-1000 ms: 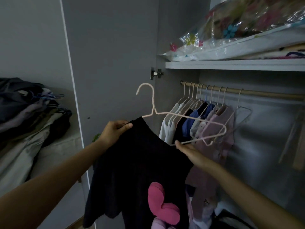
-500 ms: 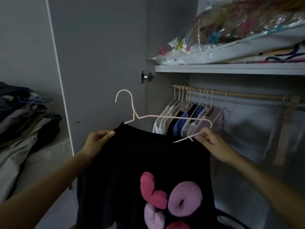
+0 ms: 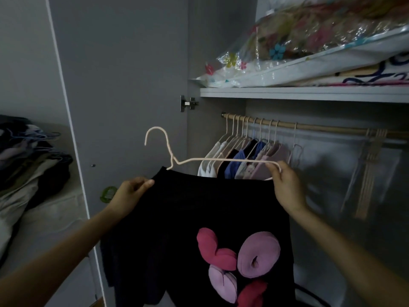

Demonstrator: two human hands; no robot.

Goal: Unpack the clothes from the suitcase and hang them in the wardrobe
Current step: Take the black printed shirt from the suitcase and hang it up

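The black garment (image 3: 199, 218) hangs between the two hands, in front of the open wardrobe (image 3: 221, 52), with one pink wire hanger (image 3: 221, 160) part-way into its top opening. The left hand (image 3: 130, 193) pinches the garment's top edge at its own fingertips. The right hand (image 3: 285, 187) is curled round the hanger's far shoulder, at the garment's other top corner.

Handling, as a judgement: the garment is soft, limp and light, so it will sag wherever it is unsupported. Take hold at the top hem near each corner. The padded pink and mauve petal shapes (image 3: 239, 260) on the front add some bulk low down. The hanger is thin and looks springy; grip it at a shoulder bend or just below the hook, not mid-bar.

Count: one garment in hand, one hanger in hand, four petal shapes visible.

Beyond the right hand, the wooden rail (image 3: 321, 129) carries roughly ten hangers with clothes (image 3: 243, 160), crowded at its near end; the exact number cannot be told. To the outside of the left hand lies one pile of clothes (image 3: 28, 165) on a bed (image 3: 55, 209). Above the rail, a shelf (image 3: 309, 95) carries bagged bedding (image 3: 321, 41).
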